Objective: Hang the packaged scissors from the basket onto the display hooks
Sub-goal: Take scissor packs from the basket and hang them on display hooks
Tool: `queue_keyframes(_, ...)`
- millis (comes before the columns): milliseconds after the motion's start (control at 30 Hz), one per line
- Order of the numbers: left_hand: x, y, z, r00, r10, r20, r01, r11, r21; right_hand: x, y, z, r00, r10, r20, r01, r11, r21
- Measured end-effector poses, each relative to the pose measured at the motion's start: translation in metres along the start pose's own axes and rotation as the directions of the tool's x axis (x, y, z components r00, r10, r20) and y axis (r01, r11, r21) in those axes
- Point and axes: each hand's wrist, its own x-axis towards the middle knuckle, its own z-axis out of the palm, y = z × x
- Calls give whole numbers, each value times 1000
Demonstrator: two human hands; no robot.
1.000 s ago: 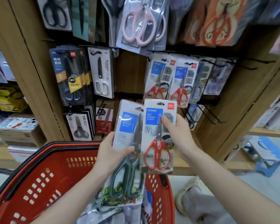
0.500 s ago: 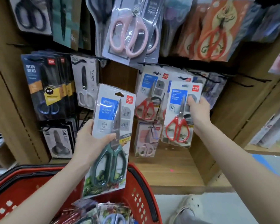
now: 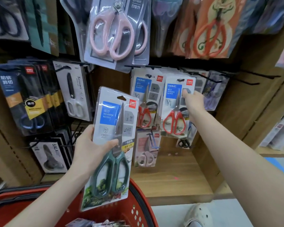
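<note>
My left hand (image 3: 92,149) grips a pack of green-handled scissors (image 3: 111,145) upright above the red basket (image 3: 138,208). My right hand (image 3: 193,102) pinches the right edge of a pack of red-handled scissors (image 3: 175,108) raised against the display. Its hang hole sits level with a black display hook (image 3: 180,80), beside a matching red-handled pack (image 3: 145,102) hanging to its left. I cannot tell whether the hook passes through the hole. More packs lie in the basket's bottom.
The wooden display holds many hanging scissor packs: pink ones (image 3: 115,30) above, black-and-yellow ones (image 3: 23,99) at left, white-handled ones (image 3: 74,92). Bare black hooks (image 3: 246,79) stick out at the right. A wooden shelf (image 3: 174,177) lies below. A shoe (image 3: 198,215) is on the floor.
My right hand carried the red-handled pack up and to the right, to the hook row. My left hand lifted the green-handled pack higher above the basket.
</note>
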Motion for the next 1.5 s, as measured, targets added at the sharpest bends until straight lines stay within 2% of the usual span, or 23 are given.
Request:
queue_keyframes(167, -5, -8, -1, 999, -36, 21, 37, 999, -18, 14, -10, 5, 990, 141, 28, -142, 989, 37)
queue_keyframes(400, -10, -12, -10, 998, -61, 13, 61, 998, -21, 9, -8, 3, 989, 111, -100, -111, 994, 9)
queue_keyframes(467, -13, -11, -13, 997, -70, 17, 70, 997, -23, 4, -6, 2, 987, 59, -149, -76, 991, -112)
queue_keyframes(567, -19, -9, -18, 995, -93, 35, 95, 993, -72, -26, -6, 3, 975, -143, -172, 89, 953, -288)
queue_keyframes(633, -25, -7, -22, 992, -114, 51, 119, 986, -120, -59, -6, 5, 963, -267, -35, 247, 926, -285)
queue_keyframes(700, -30, -7, -26, 988, -136, 71, 146, 973, -177, -97, -7, 8, 950, -240, 200, 283, 932, -226)
queue_keyframes(733, -33, -6, -28, 986, -144, 81, 158, 967, -202, -116, -6, 9, 925, -171, 340, 251, 945, -209)
queue_keyframes(800, -40, -6, -32, 983, -147, 111, 170, 957, -236, -148, -1, 12, 817, 3, 577, 113, 980, -164)
queue_keyframes(867, -48, -6, -36, 980, -139, 144, 171, 955, -243, -171, 6, 17, 715, 90, 693, -5, 992, -124)
queue_keyframes(900, -53, -6, -38, 979, -134, 156, 169, 957, -235, -179, 9, 19, 704, 99, 704, -32, 994, -108)
queue_keyframes(1067, -75, -9, -52, 975, -114, 189, 145, 977, -158, -205, 12, 17, 746, 164, 646, -179, 983, -42)
queue_keyframes(1233, -97, -17, -62, 980, -131, 153, 123, 991, 61, -231, 22, 12, 777, 198, 597, -121, 978, -168)
queue_keyframes(1367, -110, -25, -67, 986, -103, 132, 90, 991, 101, -247, 40, 9, 831, 182, 526, -49, 965, -257)
queue_keyframes(1500, -119, -32, -71, 985, -34, 168, 24, 998, 61, -251, 56, 6, 831, 199, 519, -58, 960, -275)
